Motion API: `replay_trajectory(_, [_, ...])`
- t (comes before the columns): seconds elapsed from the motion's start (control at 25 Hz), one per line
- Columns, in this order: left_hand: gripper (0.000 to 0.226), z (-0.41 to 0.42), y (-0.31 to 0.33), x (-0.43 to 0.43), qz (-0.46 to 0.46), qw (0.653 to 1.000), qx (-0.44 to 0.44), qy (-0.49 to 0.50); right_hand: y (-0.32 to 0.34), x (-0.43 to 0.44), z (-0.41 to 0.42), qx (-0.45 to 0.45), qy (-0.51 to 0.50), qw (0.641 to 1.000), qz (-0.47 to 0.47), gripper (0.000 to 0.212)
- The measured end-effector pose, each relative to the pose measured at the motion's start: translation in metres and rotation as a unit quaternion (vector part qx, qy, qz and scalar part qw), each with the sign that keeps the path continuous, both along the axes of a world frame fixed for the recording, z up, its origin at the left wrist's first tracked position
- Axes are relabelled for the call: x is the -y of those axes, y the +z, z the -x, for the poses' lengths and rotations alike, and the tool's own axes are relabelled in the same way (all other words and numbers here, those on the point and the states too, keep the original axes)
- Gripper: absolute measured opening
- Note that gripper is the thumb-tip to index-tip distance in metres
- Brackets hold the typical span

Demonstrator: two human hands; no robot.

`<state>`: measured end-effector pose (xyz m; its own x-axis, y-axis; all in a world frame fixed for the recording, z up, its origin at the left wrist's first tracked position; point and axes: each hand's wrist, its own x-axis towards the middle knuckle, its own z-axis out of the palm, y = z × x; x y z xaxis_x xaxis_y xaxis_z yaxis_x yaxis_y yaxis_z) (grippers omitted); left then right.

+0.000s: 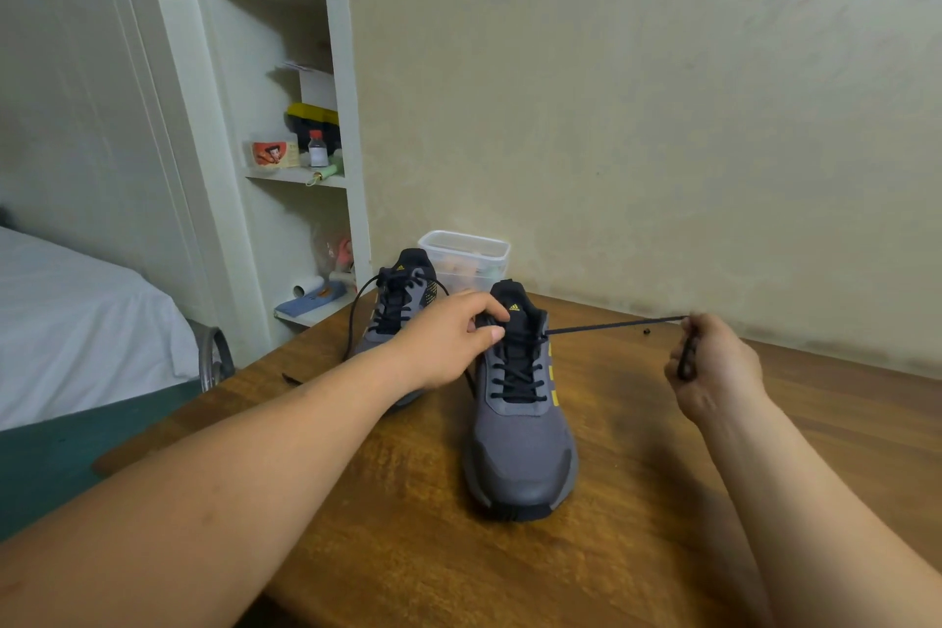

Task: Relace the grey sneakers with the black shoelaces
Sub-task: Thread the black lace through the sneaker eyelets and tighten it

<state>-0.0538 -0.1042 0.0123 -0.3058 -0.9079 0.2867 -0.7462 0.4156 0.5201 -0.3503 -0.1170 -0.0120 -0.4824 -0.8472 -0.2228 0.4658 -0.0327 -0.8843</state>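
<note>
Two grey sneakers with yellow stripes stand on the wooden table. The near sneaker points its toe at me and has black lace crossed through its eyelets. My left hand pinches the lace at the top left of its tongue. My right hand grips the other end of the black shoelace, which runs taut from the top right eyelet. The far sneaker stands behind my left hand, laced, with a loose lace looping off its left side.
A clear plastic container sits behind the sneakers against the wall. A small dark bit lies on the table near my right hand. Shelves with bottles and boxes stand at the left, and a bed is further left.
</note>
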Motion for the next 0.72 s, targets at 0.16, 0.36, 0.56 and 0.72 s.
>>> replay_trajectory(0.16, [0.041,0.002,-0.004,0.001,-0.041,0.991,-0.129,0.018,0.017,0.003,-0.006,-0.17,-0.021,0.985,0.024,0.022])
replay_trajectory(0.36, [0.044,-0.001,-0.009,-0.002,-0.068,0.982,-0.167,0.057,0.037,-0.001,-0.023,-0.268,0.08,0.954,0.106,0.031])
replay_trajectory(0.56, [0.022,-0.003,-0.009,0.001,-0.065,0.987,-0.116,0.094,0.046,-0.006,-0.034,-0.378,0.06,0.918,0.099,0.032])
replay_trajectory(0.72, [0.02,-0.011,-0.015,0.0,-0.022,0.991,-0.019,0.131,0.063,-0.009,-0.014,-0.172,-0.055,0.972,0.151,0.02])
